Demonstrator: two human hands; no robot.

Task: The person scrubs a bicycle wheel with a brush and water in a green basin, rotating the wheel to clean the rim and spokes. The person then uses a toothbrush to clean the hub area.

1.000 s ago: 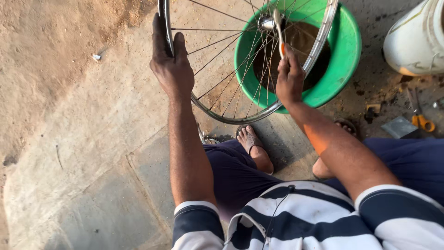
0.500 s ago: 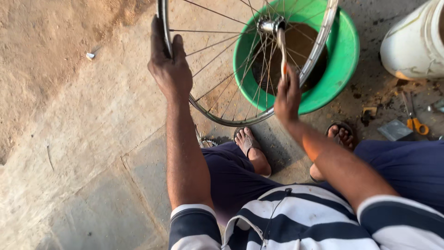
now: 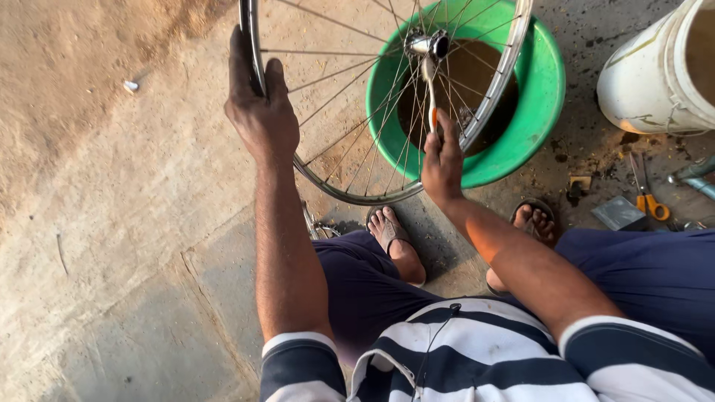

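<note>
One green basin [image 3: 547,89] sat at twelve o'clock, holding dark, muddy liquid. One white bucket [image 3: 644,82] stood at two o'clock, its contents cut off from view. One bicycle wheel [image 3: 335,160] stood upright partly over the basin. The left hand [image 3: 257,115] was wrapped around the wheel's rim at eleven o'clock. The right hand [image 3: 441,160] was closed on one orange-handled tool [image 3: 430,89] set against the hub [image 3: 426,43]. One pair of scissors [image 3: 646,190] lay at three o'clock.

No labels, signs or screens showed; the only possible package was a small grey box [image 3: 620,214] on the floor beside orange-handled scissors [image 3: 646,195].
</note>
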